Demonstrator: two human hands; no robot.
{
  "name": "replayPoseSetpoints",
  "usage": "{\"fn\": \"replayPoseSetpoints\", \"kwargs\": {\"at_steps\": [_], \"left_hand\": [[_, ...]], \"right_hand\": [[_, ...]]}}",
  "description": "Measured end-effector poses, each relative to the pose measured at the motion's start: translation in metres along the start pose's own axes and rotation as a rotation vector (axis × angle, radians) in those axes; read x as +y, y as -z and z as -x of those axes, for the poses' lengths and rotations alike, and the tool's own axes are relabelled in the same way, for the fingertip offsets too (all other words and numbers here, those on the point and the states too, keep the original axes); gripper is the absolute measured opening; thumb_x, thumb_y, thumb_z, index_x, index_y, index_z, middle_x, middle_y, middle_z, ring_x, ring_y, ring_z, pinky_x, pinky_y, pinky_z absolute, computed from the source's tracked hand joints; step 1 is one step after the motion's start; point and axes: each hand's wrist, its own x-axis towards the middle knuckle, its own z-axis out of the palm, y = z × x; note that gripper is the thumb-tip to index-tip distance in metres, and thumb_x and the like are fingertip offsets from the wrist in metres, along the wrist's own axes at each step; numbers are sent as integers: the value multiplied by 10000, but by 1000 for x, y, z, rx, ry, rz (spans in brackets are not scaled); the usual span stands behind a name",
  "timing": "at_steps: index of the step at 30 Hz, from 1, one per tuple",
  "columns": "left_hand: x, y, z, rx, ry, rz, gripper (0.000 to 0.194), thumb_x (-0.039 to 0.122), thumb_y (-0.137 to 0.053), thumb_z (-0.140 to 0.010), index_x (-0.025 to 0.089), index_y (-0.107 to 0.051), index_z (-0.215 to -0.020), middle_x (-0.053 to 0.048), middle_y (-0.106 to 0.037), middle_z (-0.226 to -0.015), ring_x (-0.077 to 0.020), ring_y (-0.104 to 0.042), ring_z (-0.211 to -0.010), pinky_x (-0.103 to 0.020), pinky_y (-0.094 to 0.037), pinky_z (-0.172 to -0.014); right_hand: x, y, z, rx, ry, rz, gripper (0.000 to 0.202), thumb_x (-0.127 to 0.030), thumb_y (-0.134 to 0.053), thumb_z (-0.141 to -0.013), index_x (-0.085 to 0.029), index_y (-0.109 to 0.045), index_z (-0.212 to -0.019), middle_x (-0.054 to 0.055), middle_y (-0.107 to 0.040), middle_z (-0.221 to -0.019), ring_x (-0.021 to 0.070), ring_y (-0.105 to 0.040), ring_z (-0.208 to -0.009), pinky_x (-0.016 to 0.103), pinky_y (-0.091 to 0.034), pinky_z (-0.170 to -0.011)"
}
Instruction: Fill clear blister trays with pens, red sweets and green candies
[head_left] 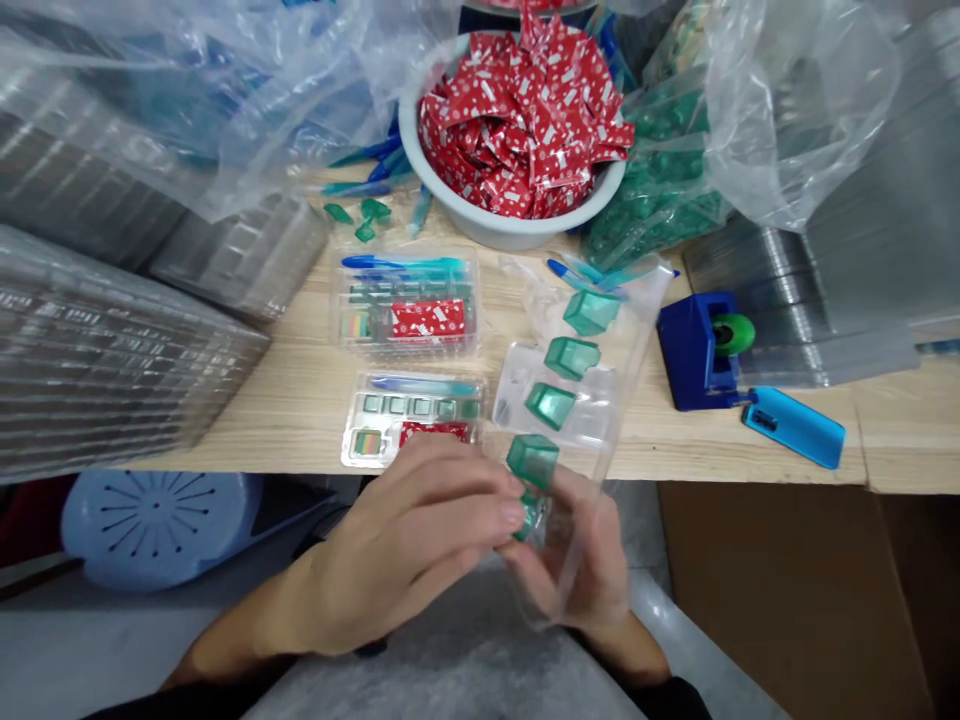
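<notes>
Right at the near edge, the right hand curls its fingers and thumb round the near end of a clear tray, which is tilted and raised in front of the worktop. Five green pieces sit in a row along that tray. The left hand has its fingers drawn together and only slightly bent, their tips against the nearest green piece; whether it pinches the piece or only presses on it, I cannot tell. Below the worktop stand a blue stool at left and a brown box at right. On the wooden worktop, partly behind the left hand, lies a filled tray with a pen, a row of green pieces, a striped block and a red packet. Just beyond it, a second filled tray holds blue pens, green pieces, a striped block and a red packet. A flat clear tray lies beneath the raised one; a blue tape dispenser with a green roll stands to its right. Clear trays are stacked at left and right. Farther back, a pale basin is heaped with red packets, beside a clear bag full of green pieces.
</notes>
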Motion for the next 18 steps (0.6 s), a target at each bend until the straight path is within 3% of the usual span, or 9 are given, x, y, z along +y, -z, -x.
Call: {"fn": "replayPoseSetpoints", "kwargs": {"at_steps": [4, 10, 14, 16, 18], "left_hand": [[-10, -1, 9, -58, -75, -128, 217, 129, -514, -932, 228, -598, -1106, -20, -720, -1003, -164, -655, -999, -343, -548, -934], [-13, -4, 10, -88, -132, -224, 268, 87, -500, -926, 195, -616, -1142, -40, -683, -1063, -164, -604, -1065, -306, -524, -964], [-4, -7, 12, -24, -87, -235, 294, 112, -471, -944, 212, -602, -1188, -83, -564, -1234, -176, -538, -1202, -315, -493, -1030], [-3, -10, 14, 39, -56, -189, 304, 160, -438, -977, 216, -551, -1254, -94, -513, -1291, -169, -499, -1260, -319, -464, -1078], [-4, -15, 16, 90, -43, -153, 332, 247, -414, -1005, 209, -477, -1329, -109, -518, -1294, -165, -485, -1286, -329, -450, -1100]], "right_hand": [[6, 2, -1, -43, 122, 76, 704, -151, -627, -908, -288, -311, -1522, 113, -622, -1279, 249, -664, -1083, 377, -625, -839], [15, -6, -1, 25, 203, 71, 759, -139, -592, -912, -247, -207, -1558, 144, -604, -1304, 254, -626, -1160, 393, -608, -889], [14, -16, 3, 210, 155, 50, 795, -145, -612, -893, -283, -192, -1554, 108, -585, -1321, 247, -631, -1136, 413, -603, -903], [11, -20, 4, 337, 118, 41, 789, -193, -615, -896, -300, -187, -1550, 95, -579, -1297, 236, -652, -1063, 405, -615, -874], [8, -20, 5, 367, 65, 8, 777, -297, -593, -916, -368, -137, -1541, 76, -588, -1228, 230, -673, -968, 403, -632, -813]]}}
